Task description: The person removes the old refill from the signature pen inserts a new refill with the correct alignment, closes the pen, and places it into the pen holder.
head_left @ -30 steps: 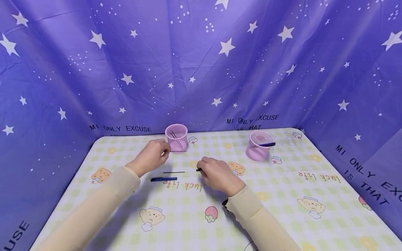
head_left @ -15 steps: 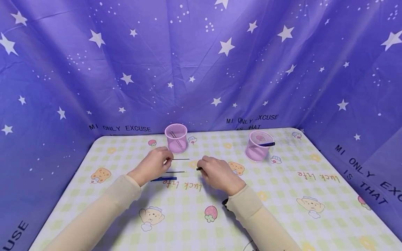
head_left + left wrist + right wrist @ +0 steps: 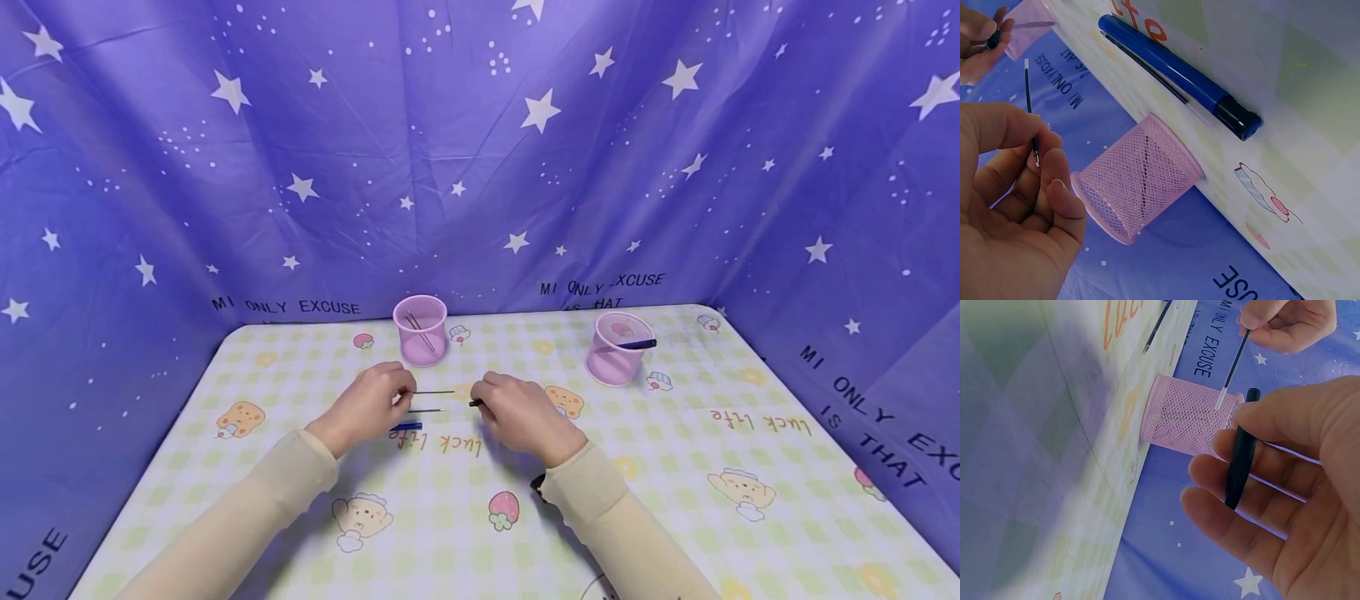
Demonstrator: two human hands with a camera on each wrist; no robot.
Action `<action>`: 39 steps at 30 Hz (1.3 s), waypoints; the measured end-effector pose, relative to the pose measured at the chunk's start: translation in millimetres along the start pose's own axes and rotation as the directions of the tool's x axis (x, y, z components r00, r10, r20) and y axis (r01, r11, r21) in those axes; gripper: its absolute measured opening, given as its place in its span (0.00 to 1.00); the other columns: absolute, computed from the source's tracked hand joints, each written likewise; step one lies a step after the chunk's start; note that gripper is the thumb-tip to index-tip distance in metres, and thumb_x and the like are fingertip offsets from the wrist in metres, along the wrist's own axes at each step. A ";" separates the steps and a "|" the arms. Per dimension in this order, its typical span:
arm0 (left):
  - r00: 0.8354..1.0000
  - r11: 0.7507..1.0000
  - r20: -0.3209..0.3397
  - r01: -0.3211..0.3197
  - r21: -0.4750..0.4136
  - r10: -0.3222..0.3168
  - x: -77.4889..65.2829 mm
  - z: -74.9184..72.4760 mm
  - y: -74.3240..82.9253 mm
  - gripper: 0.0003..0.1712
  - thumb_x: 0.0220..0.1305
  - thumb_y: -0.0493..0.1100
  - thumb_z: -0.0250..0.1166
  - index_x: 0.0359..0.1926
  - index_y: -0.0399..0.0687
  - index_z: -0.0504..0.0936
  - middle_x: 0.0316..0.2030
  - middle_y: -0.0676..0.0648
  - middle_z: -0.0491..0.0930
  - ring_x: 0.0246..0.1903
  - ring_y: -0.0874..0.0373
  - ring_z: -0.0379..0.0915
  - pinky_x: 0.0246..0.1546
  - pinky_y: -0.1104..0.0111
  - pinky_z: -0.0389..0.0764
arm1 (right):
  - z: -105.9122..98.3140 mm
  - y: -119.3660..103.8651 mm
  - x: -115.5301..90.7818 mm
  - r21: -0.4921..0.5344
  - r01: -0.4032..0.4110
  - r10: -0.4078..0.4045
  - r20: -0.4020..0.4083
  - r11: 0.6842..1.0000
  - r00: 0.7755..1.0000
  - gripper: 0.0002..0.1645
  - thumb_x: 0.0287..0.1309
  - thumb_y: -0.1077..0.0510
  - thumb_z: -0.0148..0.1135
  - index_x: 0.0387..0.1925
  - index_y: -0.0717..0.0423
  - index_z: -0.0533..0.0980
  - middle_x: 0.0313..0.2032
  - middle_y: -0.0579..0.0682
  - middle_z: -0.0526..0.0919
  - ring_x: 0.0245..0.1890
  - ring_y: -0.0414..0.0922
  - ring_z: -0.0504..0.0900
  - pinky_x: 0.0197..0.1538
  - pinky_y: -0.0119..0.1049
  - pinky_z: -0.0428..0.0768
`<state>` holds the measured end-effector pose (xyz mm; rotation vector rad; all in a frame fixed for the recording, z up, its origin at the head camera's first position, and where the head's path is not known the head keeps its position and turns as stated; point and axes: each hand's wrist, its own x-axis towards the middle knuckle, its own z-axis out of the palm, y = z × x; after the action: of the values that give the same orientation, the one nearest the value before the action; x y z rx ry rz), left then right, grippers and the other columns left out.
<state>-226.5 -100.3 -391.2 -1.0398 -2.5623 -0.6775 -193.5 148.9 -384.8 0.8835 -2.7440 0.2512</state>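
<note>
My left hand [image 3: 366, 406] pinches a thin dark pen refill [image 3: 1029, 94] between thumb and fingertips. The refill's whitish end points toward my right hand, as the right wrist view shows. In my right hand [image 3: 521, 418] is a short black pen tip section [image 3: 1242, 459], held between thumb and fingers, its threaded end up in that view. Refill and tip section are apart. Below my left hand, a blue pen barrel [image 3: 1169, 62] with a black end lies on the table, and a second refill [image 3: 1144, 65] lies beside it. My left hand partly covers both in the head view.
Behind my left hand stands a pink mesh cup [image 3: 422, 343] with thin refills inside. Another pink mesh cup [image 3: 611, 367] at the right holds a dark blue pen [image 3: 637, 345] leaning on its rim. A checked cloth [image 3: 420, 533] covers the table; a purple starred curtain [image 3: 480, 167] surrounds it.
My left hand has come nearer and down from beside the left cup, bringing the refill level with my right hand. The right hand has stayed in place.
</note>
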 end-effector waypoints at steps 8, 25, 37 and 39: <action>1.000 1.000 0.000 -0.004 0.019 0.004 -1.7 0.1 1.9 0.06 0.51 0.30 0.64 0.26 0.45 0.80 0.25 0.56 0.73 0.29 0.62 0.69 0.33 0.67 0.75 | 0.8 -0.6 0.2 -0.013 0.008 -0.008 -0.004 1.000 1.000 0.09 0.55 0.62 0.61 0.38 0.48 0.79 0.35 0.42 0.79 0.36 0.40 0.80 0.35 0.36 0.79; 1.000 1.000 0.003 -0.001 0.025 0.001 -0.4 0.2 9.3 0.08 0.49 0.30 0.65 0.26 0.48 0.78 0.26 0.55 0.73 0.30 0.62 0.70 0.35 0.66 0.76 | 1.1 -0.5 0.0 -0.004 0.014 -0.014 -0.003 1.000 1.000 0.08 0.56 0.62 0.61 0.38 0.49 0.79 0.35 0.41 0.78 0.33 0.39 0.78 0.33 0.36 0.78; 1.000 1.000 -0.008 0.001 -0.014 -0.001 -0.7 1.7 11.4 0.09 0.48 0.30 0.65 0.27 0.47 0.77 0.27 0.54 0.74 0.32 0.61 0.71 0.36 0.67 0.76 | 0.3 -2.6 0.3 -0.019 0.010 -0.010 0.004 1.000 1.000 0.08 0.55 0.62 0.61 0.38 0.49 0.79 0.35 0.42 0.78 0.34 0.41 0.79 0.34 0.37 0.79; 1.000 0.999 -0.003 0.012 -0.037 -0.012 -1.0 1.7 12.0 0.09 0.49 0.30 0.64 0.27 0.47 0.77 0.28 0.54 0.75 0.32 0.62 0.71 0.36 0.66 0.77 | 0.0 -2.9 0.4 -0.017 0.011 -0.011 0.004 1.000 1.000 0.08 0.56 0.62 0.61 0.38 0.49 0.79 0.35 0.42 0.78 0.34 0.40 0.80 0.34 0.37 0.79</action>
<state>-217.5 -92.4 -389.2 -1.0349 -2.5648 -0.7312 -192.1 146.4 -384.5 0.8956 -2.7396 0.2240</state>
